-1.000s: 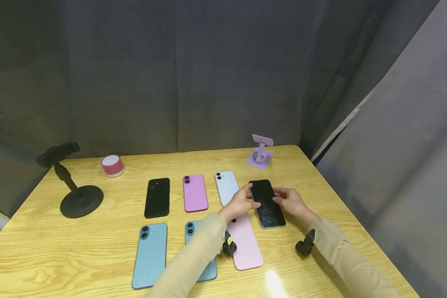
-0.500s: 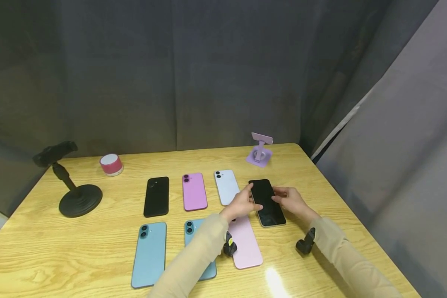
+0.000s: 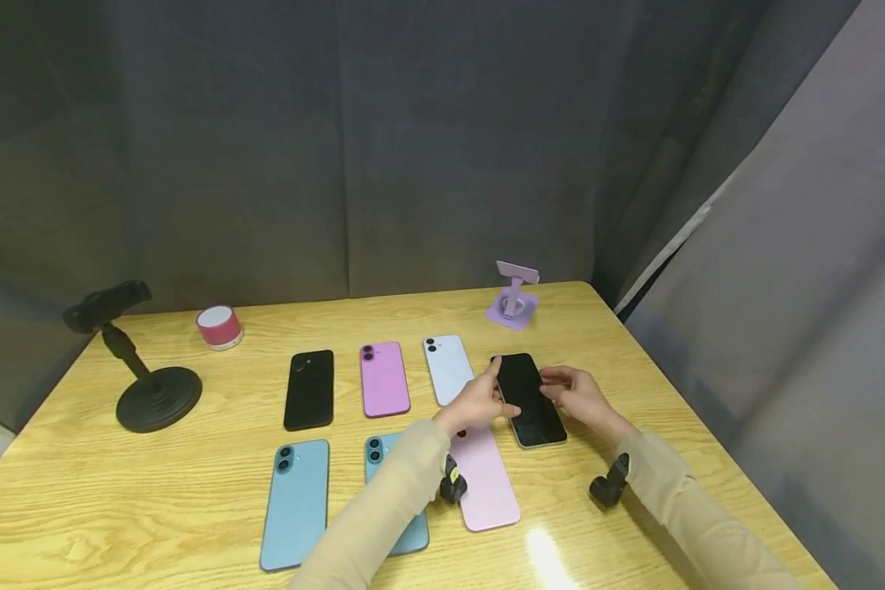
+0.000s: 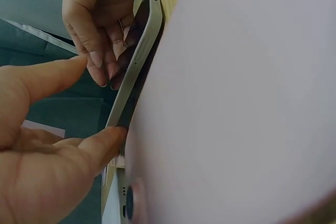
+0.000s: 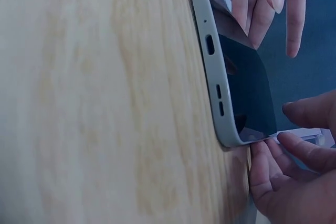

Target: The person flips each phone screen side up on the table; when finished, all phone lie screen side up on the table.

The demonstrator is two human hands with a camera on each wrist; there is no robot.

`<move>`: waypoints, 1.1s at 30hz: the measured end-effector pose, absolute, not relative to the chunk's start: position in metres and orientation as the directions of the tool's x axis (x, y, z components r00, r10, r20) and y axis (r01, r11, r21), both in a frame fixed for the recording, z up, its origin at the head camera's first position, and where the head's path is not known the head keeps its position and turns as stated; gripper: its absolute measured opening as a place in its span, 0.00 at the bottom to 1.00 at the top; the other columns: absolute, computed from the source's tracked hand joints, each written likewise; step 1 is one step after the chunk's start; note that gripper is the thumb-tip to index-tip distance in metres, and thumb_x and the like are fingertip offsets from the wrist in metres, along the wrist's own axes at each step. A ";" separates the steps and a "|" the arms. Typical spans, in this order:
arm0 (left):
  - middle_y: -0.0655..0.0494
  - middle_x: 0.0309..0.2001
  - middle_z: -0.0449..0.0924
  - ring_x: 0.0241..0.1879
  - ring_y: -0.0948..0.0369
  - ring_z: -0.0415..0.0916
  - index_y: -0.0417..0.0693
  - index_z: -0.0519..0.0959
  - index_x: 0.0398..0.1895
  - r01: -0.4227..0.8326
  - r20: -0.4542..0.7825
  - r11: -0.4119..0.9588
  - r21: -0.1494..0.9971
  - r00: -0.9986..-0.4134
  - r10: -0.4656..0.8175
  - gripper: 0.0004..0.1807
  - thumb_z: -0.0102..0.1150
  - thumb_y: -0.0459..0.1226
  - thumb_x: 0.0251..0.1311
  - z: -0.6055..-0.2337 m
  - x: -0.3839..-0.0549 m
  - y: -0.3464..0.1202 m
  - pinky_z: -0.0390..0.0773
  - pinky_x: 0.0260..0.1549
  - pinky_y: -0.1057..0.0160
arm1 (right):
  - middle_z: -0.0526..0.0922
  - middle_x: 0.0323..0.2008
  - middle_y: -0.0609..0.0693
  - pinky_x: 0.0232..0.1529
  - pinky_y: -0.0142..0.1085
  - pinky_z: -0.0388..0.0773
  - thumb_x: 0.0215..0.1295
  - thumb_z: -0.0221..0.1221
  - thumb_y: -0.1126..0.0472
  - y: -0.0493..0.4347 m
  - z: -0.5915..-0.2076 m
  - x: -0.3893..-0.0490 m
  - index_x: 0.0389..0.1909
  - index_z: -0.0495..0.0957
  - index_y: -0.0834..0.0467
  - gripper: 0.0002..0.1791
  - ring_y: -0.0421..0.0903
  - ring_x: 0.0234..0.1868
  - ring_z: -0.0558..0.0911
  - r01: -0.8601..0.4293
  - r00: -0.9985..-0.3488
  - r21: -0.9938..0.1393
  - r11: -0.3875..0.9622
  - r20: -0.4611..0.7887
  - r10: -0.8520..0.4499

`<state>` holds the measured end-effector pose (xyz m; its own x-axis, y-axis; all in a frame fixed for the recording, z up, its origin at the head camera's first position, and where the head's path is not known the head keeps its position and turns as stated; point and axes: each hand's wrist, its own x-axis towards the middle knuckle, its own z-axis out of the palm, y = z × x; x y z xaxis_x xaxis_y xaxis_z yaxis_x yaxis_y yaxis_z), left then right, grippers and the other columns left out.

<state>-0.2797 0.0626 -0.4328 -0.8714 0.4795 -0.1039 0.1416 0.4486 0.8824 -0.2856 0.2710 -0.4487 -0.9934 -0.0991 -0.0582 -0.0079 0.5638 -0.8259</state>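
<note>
A smartphone (image 3: pixel 534 406) with a dark screen and pale frame lies face up on the right side of the table. At its left edge is my left hand (image 3: pixel 479 400); in the left wrist view a fingertip (image 4: pixel 113 136) touches the frame while the thumb is raised over the screen. My right hand (image 3: pixel 577 395) sits at the opposite edge. Seen from the right wrist, its fingers (image 5: pixel 262 163) reach the phone's side, with the thumb lifted apart from the glass. Under my left wrist is a pink phone (image 3: pixel 487 483), and a white phone (image 3: pixel 448 369) lies just beyond that hand.
Two blue phones (image 3: pixel 295 504) lie at the front, one partly behind my left sleeve. A black phone (image 3: pixel 309 389) and a magenta phone (image 3: pixel 385 378) form the back row. Behind stand a purple phone stand (image 3: pixel 512 307), a pink-and-white cylinder (image 3: pixel 220 328) and a black stand (image 3: pixel 158 397).
Both hands stay at the dark-screened phone, with only slight finger shifts. The reflection on its screen has faded, and the whole view has drifted slightly.
</note>
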 end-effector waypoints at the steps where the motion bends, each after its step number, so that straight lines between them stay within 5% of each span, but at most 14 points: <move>1: 0.35 0.63 0.68 0.29 0.64 0.65 0.43 0.38 0.76 0.136 -0.108 0.447 0.884 -0.872 0.478 0.52 0.64 0.35 0.58 -0.433 -0.280 0.063 0.69 0.32 0.67 | 0.74 0.57 0.68 0.43 0.36 0.79 0.67 0.54 0.65 0.271 -0.449 -0.285 0.61 0.68 0.71 0.23 0.58 0.52 0.78 -0.003 -0.994 -0.827 0.562 -0.061 -0.095; 5: 0.35 0.64 0.68 0.29 0.62 0.71 0.41 0.36 0.76 0.111 -0.126 0.447 0.887 -0.875 0.467 0.53 0.64 0.35 0.59 -0.434 -0.281 0.064 0.73 0.32 0.66 | 0.75 0.56 0.69 0.52 0.44 0.79 0.65 0.56 0.65 0.267 -0.448 -0.284 0.60 0.68 0.71 0.24 0.61 0.55 0.77 -0.002 -0.996 -0.832 0.554 -0.045 -0.072; 7: 0.35 0.66 0.64 0.43 0.57 0.78 0.40 0.36 0.76 0.111 -0.128 0.456 0.883 -0.878 0.461 0.53 0.64 0.35 0.58 -0.435 -0.281 0.064 0.78 0.44 0.64 | 0.75 0.55 0.69 0.55 0.47 0.77 0.65 0.57 0.65 0.266 -0.447 -0.283 0.61 0.68 0.71 0.25 0.61 0.56 0.77 -0.002 -0.997 -0.832 0.555 -0.040 -0.064; 9: 0.34 0.67 0.64 0.57 0.52 0.74 0.39 0.37 0.76 0.117 -0.129 0.467 0.876 -0.878 0.460 0.53 0.65 0.36 0.58 -0.435 -0.281 0.064 0.75 0.57 0.60 | 0.75 0.56 0.69 0.57 0.49 0.75 0.65 0.57 0.65 0.266 -0.446 -0.282 0.61 0.67 0.71 0.26 0.62 0.56 0.77 0.005 -0.998 -0.834 0.552 -0.043 -0.055; 13: 0.36 0.66 0.65 0.62 0.48 0.70 0.37 0.37 0.75 0.121 -0.133 0.471 0.874 -0.872 0.471 0.53 0.65 0.36 0.57 -0.434 -0.280 0.066 0.71 0.61 0.56 | 0.75 0.56 0.69 0.56 0.49 0.76 0.66 0.56 0.64 0.267 -0.445 -0.282 0.63 0.66 0.71 0.26 0.62 0.57 0.76 0.009 -0.997 -0.829 0.559 -0.049 -0.056; 18: 0.37 0.65 0.67 0.60 0.50 0.73 0.37 0.38 0.75 0.139 -0.132 0.492 0.860 -0.869 0.476 0.53 0.65 0.36 0.57 -0.432 -0.279 0.067 0.73 0.59 0.59 | 0.76 0.56 0.68 0.49 0.43 0.78 0.66 0.56 0.64 0.269 -0.445 -0.281 0.63 0.66 0.69 0.26 0.61 0.56 0.77 0.011 -0.997 -0.820 0.573 -0.053 -0.056; 22: 0.43 0.42 0.81 0.37 0.58 0.79 0.39 0.39 0.76 0.177 -0.139 0.554 0.814 -0.866 0.481 0.53 0.66 0.36 0.56 -0.431 -0.280 0.067 0.77 0.36 0.67 | 0.76 0.56 0.68 0.49 0.42 0.78 0.66 0.56 0.63 0.269 -0.445 -0.281 0.63 0.66 0.69 0.26 0.61 0.56 0.77 0.019 -0.997 -0.820 0.572 -0.057 -0.049; 25: 0.50 0.27 0.76 0.25 0.62 0.70 0.40 0.39 0.76 0.202 -0.143 0.580 0.789 -0.858 0.493 0.54 0.66 0.37 0.56 -0.430 -0.281 0.067 0.69 0.26 0.68 | 0.75 0.57 0.68 0.52 0.45 0.78 0.67 0.55 0.64 0.270 -0.445 -0.282 0.63 0.66 0.69 0.26 0.61 0.57 0.76 0.019 -0.997 -0.824 0.566 -0.058 -0.050; 33: 0.43 0.43 0.81 0.36 0.60 0.76 0.39 0.40 0.76 0.225 -0.141 0.604 0.764 -0.856 0.497 0.54 0.67 0.38 0.56 -0.432 -0.281 0.068 0.76 0.37 0.66 | 0.75 0.56 0.69 0.52 0.44 0.78 0.67 0.55 0.64 0.271 -0.444 -0.281 0.63 0.66 0.70 0.26 0.61 0.57 0.76 0.017 -0.997 -0.831 0.556 -0.058 -0.057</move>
